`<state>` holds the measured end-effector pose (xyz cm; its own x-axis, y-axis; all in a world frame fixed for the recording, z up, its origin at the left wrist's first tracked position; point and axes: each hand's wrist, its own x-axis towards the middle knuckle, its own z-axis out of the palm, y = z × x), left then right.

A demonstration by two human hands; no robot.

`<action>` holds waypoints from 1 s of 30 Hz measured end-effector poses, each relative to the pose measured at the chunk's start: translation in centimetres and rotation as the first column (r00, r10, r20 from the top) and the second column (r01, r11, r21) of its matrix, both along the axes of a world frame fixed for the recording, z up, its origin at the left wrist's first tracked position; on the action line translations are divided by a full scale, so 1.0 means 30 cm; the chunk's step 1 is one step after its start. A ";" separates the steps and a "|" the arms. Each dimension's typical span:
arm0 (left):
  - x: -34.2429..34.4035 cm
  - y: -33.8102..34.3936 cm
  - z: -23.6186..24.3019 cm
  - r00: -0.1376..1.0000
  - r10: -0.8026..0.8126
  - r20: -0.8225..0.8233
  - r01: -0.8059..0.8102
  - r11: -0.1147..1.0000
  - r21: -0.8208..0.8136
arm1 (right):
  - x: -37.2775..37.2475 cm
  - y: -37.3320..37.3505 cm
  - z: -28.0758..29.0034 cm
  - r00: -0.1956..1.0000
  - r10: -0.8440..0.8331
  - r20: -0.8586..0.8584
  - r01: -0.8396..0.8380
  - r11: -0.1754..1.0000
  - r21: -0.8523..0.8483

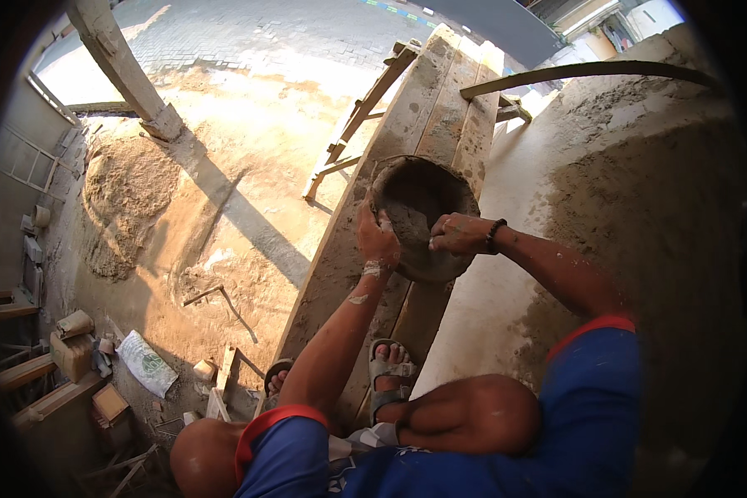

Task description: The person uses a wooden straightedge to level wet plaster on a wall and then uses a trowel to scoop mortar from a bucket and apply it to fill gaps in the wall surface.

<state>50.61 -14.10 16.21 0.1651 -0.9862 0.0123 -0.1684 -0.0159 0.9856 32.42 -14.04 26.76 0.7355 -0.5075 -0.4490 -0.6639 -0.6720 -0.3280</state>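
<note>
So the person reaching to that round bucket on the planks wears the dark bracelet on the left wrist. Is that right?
Not quite: the head view shows the dark bracelet at the wrist of the right hand. The round bucket is indeed on the planks.

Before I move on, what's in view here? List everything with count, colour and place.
Round container: one, dark grey, on the planks
Wet mix: one mass, grey, inside it
Planks: at least three, brown, middle
Trestle: at least one, brown, left of planks
Bar: one, dark brown, upper right
Plastered surface: one, pale and grey-brown, right
Post: one, brownish, upper left
Heap: one, brown, left
Sack: one, white, lower left
Wood pieces: several, brown, lower left
Paving: one stretch, grey, top
Sandals: two, grey, on the feet
Bracelet: one, dark, right wrist
Shirt: one, blue with red trim, bottom
Left hand: one, pale-smeared, on the container's left rim
Right hand: one, bare, over the container's right part
</note>
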 end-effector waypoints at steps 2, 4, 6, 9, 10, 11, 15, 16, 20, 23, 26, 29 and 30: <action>0.016 -0.006 0.001 0.998 -0.011 -0.067 0.012 1.000 0.010 | 0.016 0.012 0.059 0.938 -0.345 -0.017 0.343 0.923 0.175; 0.004 -0.008 0.035 0.999 -0.021 -0.040 0.023 0.999 0.043 | 0.030 0.049 0.137 0.487 -0.843 -0.229 0.822 0.354 0.446; 0.021 0.005 0.029 1.000 -0.026 0.007 0.025 0.996 0.088 | -0.011 0.085 0.159 0.429 -0.886 -0.177 0.822 0.302 0.483; 0.027 -0.006 0.021 0.997 -0.068 -0.024 0.070 0.989 0.129 | -0.030 0.093 0.227 0.816 -0.569 0.103 0.577 0.811 -0.094; 0.023 -0.002 0.020 0.998 -0.068 -0.020 0.070 0.990 0.121 | -0.026 0.098 0.243 0.816 -0.578 0.013 0.561 0.786 -0.259; 0.019 0.000 0.020 0.998 -0.067 -0.015 0.068 0.991 0.112 | -0.023 0.101 0.250 0.800 -0.595 -0.074 0.518 0.748 -0.416; -0.014 -0.004 0.009 0.997 -0.045 -0.059 0.047 0.998 0.034 | 0.005 0.086 -0.007 0.789 -0.593 -0.161 0.451 0.737 -0.503; -0.002 -0.007 0.006 0.998 -0.051 -0.044 0.053 0.998 0.038 | 0.057 0.090 -0.035 0.835 -0.532 -0.141 0.416 0.778 -0.472; 0.012 -0.001 0.017 0.997 -0.078 -0.019 0.080 0.992 0.099 | 0.082 0.124 0.099 0.892 -0.403 -0.206 0.338 0.896 -0.288; 0.024 -0.001 0.007 0.998 -0.051 0.049 0.046 0.994 0.101 | 0.145 0.115 0.290 0.820 -0.513 -0.254 0.477 0.858 -0.193; 0.008 -0.005 -0.024 0.997 -0.003 0.078 0.002 1.000 0.003 | 0.059 0.142 0.175 0.803 -0.591 -0.076 0.578 0.804 -0.139; 0.010 -0.002 0.006 0.995 -0.082 -0.063 0.088 0.993 0.082 | 0.039 0.093 0.071 0.785 -0.497 -0.370 0.453 0.868 -0.205; 0.001 -0.009 0.022 0.994 -0.084 -0.064 0.089 0.993 0.078 | 0.005 0.078 0.081 0.784 -0.500 -0.369 0.454 0.866 -0.209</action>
<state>50.63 -14.36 16.86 0.0767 -0.9942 -0.0748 -0.1127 -0.0832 0.9901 32.57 -11.71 29.20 0.1557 -0.8057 -0.5715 -0.9645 -0.2490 0.0883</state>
